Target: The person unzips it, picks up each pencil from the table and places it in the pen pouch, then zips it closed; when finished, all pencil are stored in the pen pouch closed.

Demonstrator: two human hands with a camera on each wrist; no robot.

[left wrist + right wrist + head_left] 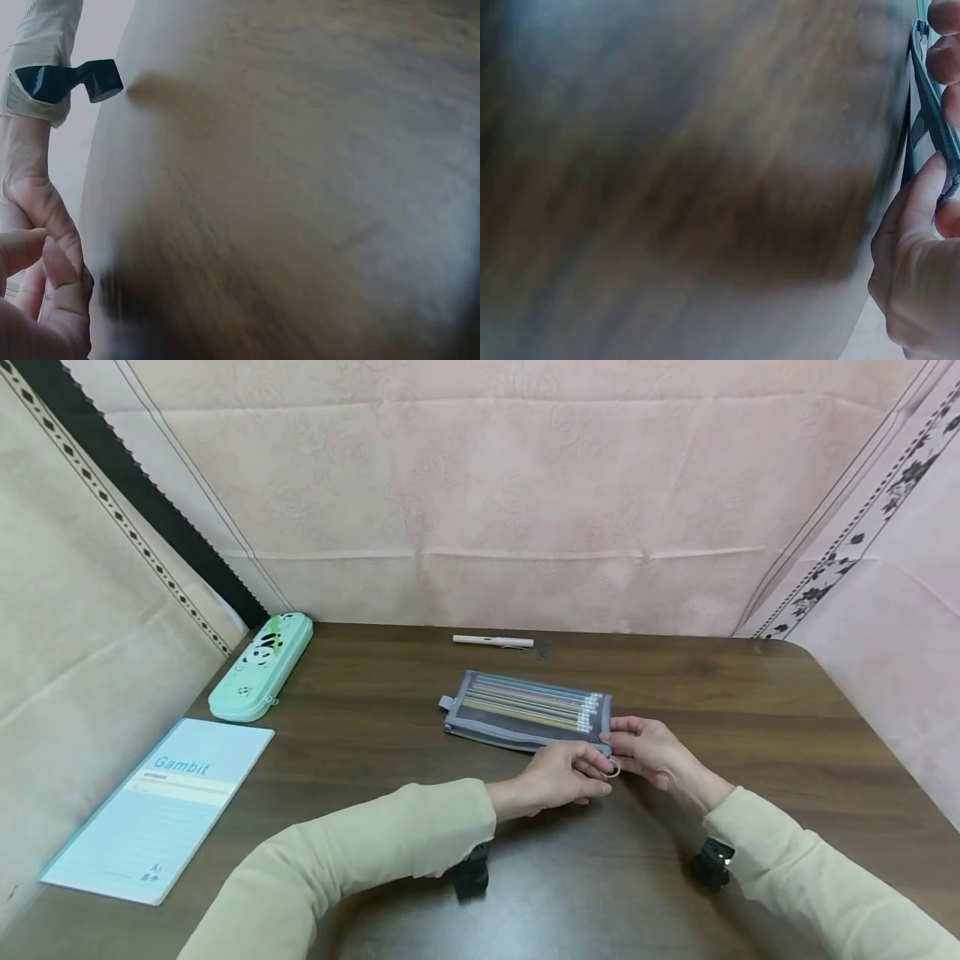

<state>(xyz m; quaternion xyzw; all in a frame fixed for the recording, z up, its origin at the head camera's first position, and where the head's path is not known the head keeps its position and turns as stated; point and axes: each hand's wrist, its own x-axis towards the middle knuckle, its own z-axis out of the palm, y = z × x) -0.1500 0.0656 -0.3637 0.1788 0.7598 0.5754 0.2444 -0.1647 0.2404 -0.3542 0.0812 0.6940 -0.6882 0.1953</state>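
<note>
A grey pencil pouch (495,727) with a clear window lies mid-table, several pencils (532,700) showing inside in a row. My right hand (660,756) grips the pouch's right end, thumb and fingers on its edge. In the right wrist view that hand (915,277) holds the dark pouch edge (934,120), seen side-on. At the near right corner my left hand (562,774), its fingers curled, pinches a pale ring-shaped zipper pull (614,768). In the left wrist view the left hand (30,322) shows at the lower left edge; the pouch is out of sight there.
Behind the pouch lies a white pen (491,642), with a small clear piece (544,649) beside its end. A mint panda pencil case (262,668) stands at the back left. Nearer, a light blue notebook (161,810) lies at the left table edge. Curtains surround the table.
</note>
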